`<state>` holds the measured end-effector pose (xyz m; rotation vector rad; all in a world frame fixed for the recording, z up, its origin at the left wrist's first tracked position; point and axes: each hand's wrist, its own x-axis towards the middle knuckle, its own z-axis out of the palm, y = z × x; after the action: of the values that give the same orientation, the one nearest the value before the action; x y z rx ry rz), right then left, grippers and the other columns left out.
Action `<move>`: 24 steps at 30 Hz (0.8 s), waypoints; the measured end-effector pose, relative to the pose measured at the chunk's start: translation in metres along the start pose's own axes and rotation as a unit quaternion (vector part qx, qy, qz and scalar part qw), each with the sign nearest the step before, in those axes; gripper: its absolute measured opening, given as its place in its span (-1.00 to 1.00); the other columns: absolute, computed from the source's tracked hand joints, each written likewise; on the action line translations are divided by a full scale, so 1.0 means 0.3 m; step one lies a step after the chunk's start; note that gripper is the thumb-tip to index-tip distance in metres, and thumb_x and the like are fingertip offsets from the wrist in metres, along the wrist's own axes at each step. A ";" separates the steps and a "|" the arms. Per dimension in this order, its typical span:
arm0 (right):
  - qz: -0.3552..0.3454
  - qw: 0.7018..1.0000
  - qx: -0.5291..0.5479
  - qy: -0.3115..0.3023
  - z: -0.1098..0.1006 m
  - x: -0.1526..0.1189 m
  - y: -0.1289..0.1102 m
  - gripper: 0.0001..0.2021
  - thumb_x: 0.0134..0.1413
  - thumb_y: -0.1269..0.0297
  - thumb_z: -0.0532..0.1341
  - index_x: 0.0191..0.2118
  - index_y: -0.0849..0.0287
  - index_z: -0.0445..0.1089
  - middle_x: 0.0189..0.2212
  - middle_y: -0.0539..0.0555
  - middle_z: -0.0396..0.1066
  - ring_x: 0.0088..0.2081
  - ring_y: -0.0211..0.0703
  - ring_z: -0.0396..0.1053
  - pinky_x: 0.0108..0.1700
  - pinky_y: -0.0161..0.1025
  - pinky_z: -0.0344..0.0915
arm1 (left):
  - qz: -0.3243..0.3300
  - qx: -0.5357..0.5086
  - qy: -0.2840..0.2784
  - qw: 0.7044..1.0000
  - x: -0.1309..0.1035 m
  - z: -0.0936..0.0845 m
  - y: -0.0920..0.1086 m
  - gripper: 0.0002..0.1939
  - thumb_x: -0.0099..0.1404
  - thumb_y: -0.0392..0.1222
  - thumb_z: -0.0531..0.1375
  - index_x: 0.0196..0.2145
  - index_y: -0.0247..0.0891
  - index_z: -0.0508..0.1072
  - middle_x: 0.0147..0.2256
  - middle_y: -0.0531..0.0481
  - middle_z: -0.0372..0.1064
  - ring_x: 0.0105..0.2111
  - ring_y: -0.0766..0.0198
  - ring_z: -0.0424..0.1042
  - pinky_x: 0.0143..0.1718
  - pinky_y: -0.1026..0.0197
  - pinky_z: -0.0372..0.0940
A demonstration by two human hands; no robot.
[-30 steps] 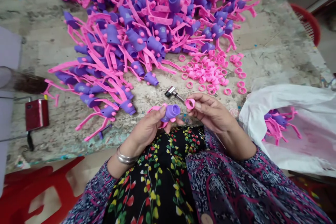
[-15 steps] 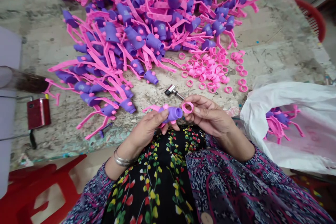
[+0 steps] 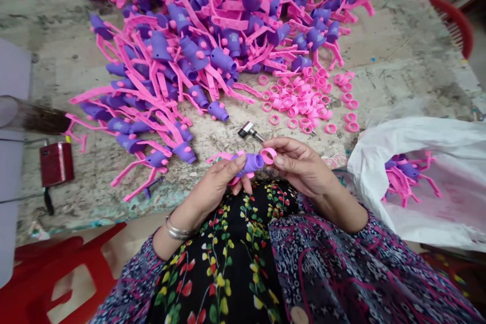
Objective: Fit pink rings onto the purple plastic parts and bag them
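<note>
Near the table's front edge, my left hand (image 3: 219,182) grips a purple and pink plastic part (image 3: 252,163), its open round end facing right. My right hand (image 3: 301,164) pinches a pink ring (image 3: 269,156) at that open end, the ring tilted and not around it. Just behind my right hand lies a small hammer-like metal tool (image 3: 247,129). Loose pink rings (image 3: 299,95) lie in a pile beyond it. Many purple and pink parts (image 3: 193,53) are heaped at the back and left.
A white bag (image 3: 448,212) at the right holds similar parts (image 3: 408,169). A dark red box (image 3: 56,164) with cables and a dark cylindrical thing (image 3: 45,117) are at the left. Red chairs show at lower left (image 3: 91,253) and upper right (image 3: 457,23).
The pink ring in my right hand has moved slightly left, close against the purple part's open end, and has turned. My left hand keeps its grip.
</note>
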<state>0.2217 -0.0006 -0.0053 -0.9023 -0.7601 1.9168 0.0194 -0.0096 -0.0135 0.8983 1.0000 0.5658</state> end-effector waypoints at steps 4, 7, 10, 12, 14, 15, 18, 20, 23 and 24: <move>0.002 1.000 -0.005 0.009 -0.003 0.000 0.005 -0.75 -0.08 0.32 0.41 -0.20 0.00 0.55 -0.29 -0.05 0.48 -0.30 -0.33 0.40 -0.18 -0.31 0.37 | -0.014 0.014 0.007 1.000 0.005 0.001 0.000 -0.45 0.34 0.20 0.04 -0.52 -0.29 0.51 -0.61 -0.01 0.42 -0.62 0.38 0.22 -0.53 0.27 0.12; 0.001 1.000 -0.015 0.021 -0.005 0.003 0.010 -0.75 -0.12 0.31 0.43 -0.22 0.02 0.55 -0.30 -0.05 0.49 -0.29 -0.30 0.40 -0.17 -0.28 0.37 | -0.020 0.022 0.009 1.000 0.008 0.001 0.002 -0.44 0.35 0.20 0.03 -0.53 -0.29 0.50 -0.62 -0.01 0.40 -0.62 0.38 0.22 -0.53 0.27 0.12; 0.000 0.999 -0.019 0.027 -0.007 0.007 0.016 -0.75 -0.14 0.32 0.44 -0.23 0.03 0.55 -0.32 -0.05 0.49 -0.30 -0.31 0.40 -0.18 -0.29 0.36 | -0.024 0.026 0.012 0.999 0.008 0.003 0.007 -0.44 0.34 0.21 0.04 -0.55 -0.28 0.49 -0.63 0.00 0.41 -0.65 0.39 0.19 -0.54 0.27 0.11; -0.001 0.999 -0.018 0.029 -0.007 0.008 0.017 -0.75 -0.15 0.32 0.45 -0.25 0.03 0.56 -0.34 -0.06 0.49 -0.31 -0.32 0.40 -0.20 -0.31 0.36 | -0.027 0.029 0.016 0.999 0.007 0.006 0.012 -0.43 0.33 0.22 0.05 -0.59 -0.28 0.47 -0.65 0.01 0.40 -0.67 0.40 0.16 -0.55 0.28 0.09; -0.001 0.999 -0.020 0.033 -0.006 0.009 0.016 -0.76 -0.16 0.31 0.45 -0.26 0.03 0.56 -0.36 -0.07 0.49 -0.32 -0.31 0.40 -0.20 -0.30 0.36 | -0.034 0.040 0.019 0.998 0.005 0.008 0.017 -0.43 0.32 0.22 0.05 -0.59 -0.28 0.47 -0.64 0.00 0.40 -0.66 0.40 0.16 -0.55 0.28 0.09; -0.001 0.999 -0.022 0.035 -0.006 0.009 0.016 -0.76 -0.17 0.30 0.46 -0.27 0.03 0.56 -0.37 -0.07 0.49 -0.33 -0.31 0.40 -0.20 -0.29 0.37 | -0.037 0.048 0.020 0.998 0.005 0.009 0.019 -0.43 0.33 0.22 0.04 -0.58 -0.28 0.47 -0.64 0.00 0.40 -0.66 0.40 0.17 -0.55 0.28 0.09; 0.001 0.999 -0.034 0.037 -0.009 0.010 0.017 -0.76 -0.17 0.29 0.46 -0.27 0.03 0.55 -0.37 -0.07 0.48 -0.34 -0.31 0.40 -0.18 -0.27 0.37 | -0.048 0.075 0.027 0.996 0.003 0.011 0.025 -0.41 0.33 0.23 0.03 -0.59 -0.28 0.47 -0.64 -0.01 0.40 -0.64 0.39 0.20 -0.53 0.28 0.10; 0.002 0.998 -0.040 0.038 -0.012 0.012 0.020 -0.75 -0.18 0.28 0.46 -0.27 0.03 0.55 -0.37 -0.07 0.48 -0.34 -0.31 0.40 -0.18 -0.27 0.37 | -0.050 0.087 0.034 0.994 0.003 0.013 0.026 -0.39 0.32 0.25 0.02 -0.63 -0.28 0.45 -0.65 -0.01 0.38 -0.64 0.39 0.19 -0.53 0.27 0.10; 0.003 0.998 -0.044 0.042 -0.019 0.017 0.028 -0.75 -0.19 0.27 0.47 -0.28 0.03 0.55 -0.38 -0.07 0.49 -0.35 -0.30 0.40 -0.20 -0.26 0.37 | -0.052 0.096 0.048 0.993 0.005 0.017 0.026 -0.39 0.30 0.26 0.03 -0.65 -0.27 0.43 -0.66 -0.01 0.38 -0.65 0.38 0.20 -0.54 0.27 0.10; 0.003 0.998 -0.045 0.041 -0.022 0.018 0.031 -0.75 -0.19 0.27 0.47 -0.28 0.03 0.55 -0.38 -0.07 0.49 -0.35 -0.30 0.40 -0.20 -0.26 0.38 | -0.053 0.098 0.054 0.992 0.006 0.019 0.025 -0.39 0.29 0.27 0.04 -0.65 -0.27 0.43 -0.67 0.00 0.38 -0.66 0.38 0.20 -0.54 0.27 0.10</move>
<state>0.2210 0.0012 -0.0177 -1.0337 -0.7999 1.8509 0.0252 -0.0063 -0.0065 0.9893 1.2096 0.4354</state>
